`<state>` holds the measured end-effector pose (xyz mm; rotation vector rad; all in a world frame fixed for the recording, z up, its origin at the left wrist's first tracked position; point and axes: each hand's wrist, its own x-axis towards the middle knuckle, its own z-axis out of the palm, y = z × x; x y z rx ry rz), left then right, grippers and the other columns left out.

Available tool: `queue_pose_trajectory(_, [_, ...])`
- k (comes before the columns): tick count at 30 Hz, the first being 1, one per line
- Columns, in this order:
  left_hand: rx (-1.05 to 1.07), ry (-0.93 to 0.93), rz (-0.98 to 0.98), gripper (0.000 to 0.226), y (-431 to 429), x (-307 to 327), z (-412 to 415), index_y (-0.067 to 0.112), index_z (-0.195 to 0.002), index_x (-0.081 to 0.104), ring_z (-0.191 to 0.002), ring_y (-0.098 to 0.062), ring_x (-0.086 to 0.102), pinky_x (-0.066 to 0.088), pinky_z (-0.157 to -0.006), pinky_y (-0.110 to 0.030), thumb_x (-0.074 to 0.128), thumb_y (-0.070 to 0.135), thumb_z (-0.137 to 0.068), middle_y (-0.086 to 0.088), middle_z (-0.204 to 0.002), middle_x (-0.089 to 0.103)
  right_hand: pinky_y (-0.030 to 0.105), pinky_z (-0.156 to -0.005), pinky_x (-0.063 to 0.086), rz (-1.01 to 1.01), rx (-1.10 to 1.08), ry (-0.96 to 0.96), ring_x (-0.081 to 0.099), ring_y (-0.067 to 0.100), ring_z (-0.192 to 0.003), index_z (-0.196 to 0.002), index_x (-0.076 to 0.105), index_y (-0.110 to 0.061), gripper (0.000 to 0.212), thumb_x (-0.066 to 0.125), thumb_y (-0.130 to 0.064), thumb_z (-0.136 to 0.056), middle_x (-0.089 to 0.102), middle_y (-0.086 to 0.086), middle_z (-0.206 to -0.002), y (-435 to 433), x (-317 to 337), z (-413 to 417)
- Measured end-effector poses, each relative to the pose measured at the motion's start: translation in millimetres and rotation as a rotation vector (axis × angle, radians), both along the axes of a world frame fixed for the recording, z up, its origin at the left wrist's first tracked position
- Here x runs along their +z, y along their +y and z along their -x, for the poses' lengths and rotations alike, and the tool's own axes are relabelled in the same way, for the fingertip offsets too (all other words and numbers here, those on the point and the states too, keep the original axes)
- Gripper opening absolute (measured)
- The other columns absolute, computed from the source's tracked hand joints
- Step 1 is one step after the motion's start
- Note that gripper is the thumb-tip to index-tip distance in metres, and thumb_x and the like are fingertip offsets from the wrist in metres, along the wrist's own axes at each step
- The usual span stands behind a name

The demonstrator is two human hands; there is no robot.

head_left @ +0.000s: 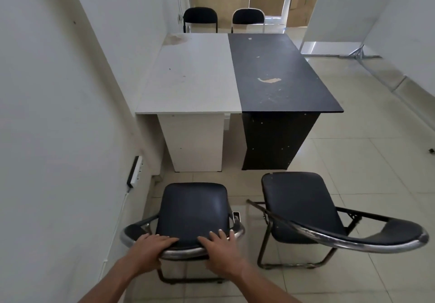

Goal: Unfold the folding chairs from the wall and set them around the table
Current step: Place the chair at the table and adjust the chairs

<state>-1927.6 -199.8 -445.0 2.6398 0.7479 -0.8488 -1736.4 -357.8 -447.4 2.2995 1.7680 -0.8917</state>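
Left hand [150,247]: grips the back rail [180,252] of the chair [191,213].
Right hand [220,247]: grips the same rail.
Handling: we judge it stiff, fairly light; lift by the rail.

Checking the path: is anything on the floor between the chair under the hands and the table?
Nothing visible: only bare tile lies between the chair and the table. The second chair stands to its right, off that path.
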Motion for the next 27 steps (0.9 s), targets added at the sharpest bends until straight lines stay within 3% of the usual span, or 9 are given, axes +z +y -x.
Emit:
queue_pose_trajectory(3, [0.059, -0.069, -0.084, 0.071, -5, -13, 5, 0.050, -0.148, 0.029, -0.135, -0.012, 0.042, 0.028, -0.103, -0.031, 0.044, 0.012, -0.090, 0.019, -0.151, 0.041, 0.054, -0.113, 0.018, -0.074, -0.059, -0.085, 0.042, 0.032, -0.131, -0.137, 0.043, -0.032, 0.054, 0.045, -0.006, -0.090, 0.053, 0.005, -0.136, 0, 3, 8])
queue_pose_trajectory(7, [0.085, -0.104, -0.106, 0.075, -10, -22, 9, 0.053, -0.146, 0.030, -0.131, -0.014, 0.044, 0.025, -0.099, -0.033, 0.043, 0.007, -0.088, 0.020, -0.148, 0.043, 0.046, -0.104, 0.027, -0.125, -0.080, -0.124, 0.052, 0.030, -0.119, -0.128, 0.053, -0.030, 0.044, 0.043, -0.006, -0.093, 0.062, 0.005, -0.122, 3, 11, 12])
queue_pose_trajectory(10, [0.097, -0.116, -0.105, 0.077, -14, -25, 11, 0.054, -0.145, 0.029, -0.130, -0.016, 0.043, 0.025, -0.096, -0.034, 0.041, 0.004, -0.087, 0.021, -0.148, 0.043, 0.047, -0.107, 0.026, -0.113, -0.092, -0.125, 0.052, 0.029, -0.119, -0.130, 0.053, -0.031, 0.045, 0.042, -0.005, -0.094, 0.062, 0.005, -0.122, -2, 11, 15])
queue_pose_trajectory(16, [0.108, -0.159, -0.094, 0.075, -12, -26, 9, 0.054, -0.144, 0.029, -0.126, -0.017, 0.043, 0.023, -0.092, -0.036, 0.039, 0.003, -0.090, 0.021, -0.145, 0.044, 0.053, -0.112, 0.019, -0.131, -0.079, -0.132, 0.044, 0.029, -0.128, -0.133, 0.048, -0.033, 0.050, 0.041, -0.004, -0.093, 0.058, 0.002, -0.130, -4, 9, 16])
queue_pose_trajectory(21, [0.132, -0.191, -0.117, 0.074, -1, -23, -5, 0.051, -0.144, 0.032, -0.127, -0.018, 0.043, 0.024, -0.097, -0.037, 0.040, 0.002, -0.090, 0.018, -0.145, 0.045, 0.059, -0.118, 0.007, -0.145, -0.122, -0.128, 0.026, 0.034, -0.143, -0.138, 0.044, -0.033, 0.057, 0.041, 0.002, -0.094, 0.050, 0.004, -0.137, 10, 5, 5])
queue_pose_trajectory(27, [0.133, -0.201, -0.159, 0.074, 14, -24, -23, 0.050, -0.144, 0.033, -0.128, -0.019, 0.043, 0.026, -0.101, -0.037, 0.042, 0.000, -0.091, 0.016, -0.145, 0.046, 0.064, -0.117, 0.000, -0.156, -0.146, -0.132, 0.015, 0.037, -0.148, -0.136, 0.046, -0.032, 0.058, 0.042, 0.007, -0.093, 0.049, 0.006, -0.136, 26, 0, -9])
